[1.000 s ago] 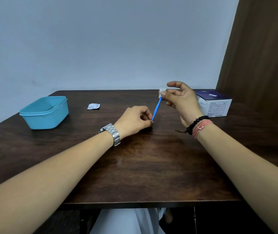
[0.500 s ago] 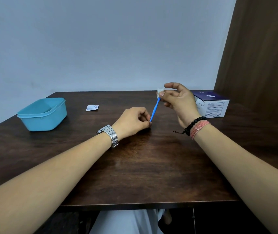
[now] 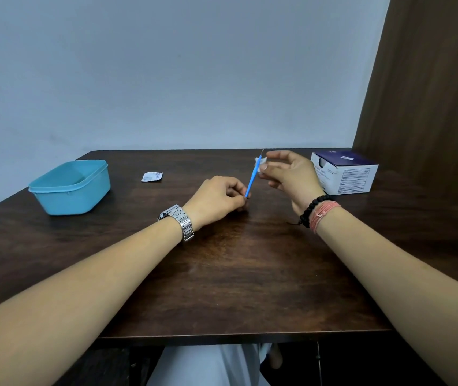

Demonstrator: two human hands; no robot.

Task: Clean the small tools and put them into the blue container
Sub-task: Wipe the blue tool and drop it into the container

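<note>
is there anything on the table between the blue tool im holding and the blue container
Only one thing: a small torn white wrapper lies flat on the dark wooden table, roughly between the thin blue plastic tool pinched by the left hand and the open light blue plastic container. Carried above the table, the tool should pass over it.

**Wiping the blue tool, both hands engaged**

Left hand [image 3: 216,197] pinches the lower end of the thin blue tool [image 3: 252,178], which tilts up and right from those fingertips. Right hand [image 3: 289,174] pinches a small white wipe [image 3: 261,162] against the tool's upper end, just above the left fingers. Blue container [image 3: 69,188] sits well left of the left fingers; a torn white wrapper [image 3: 152,176] lies between. White-and-purple box [image 3: 344,171] sits just beyond the right hand on the dark wooden table [image 3: 222,274].
</note>
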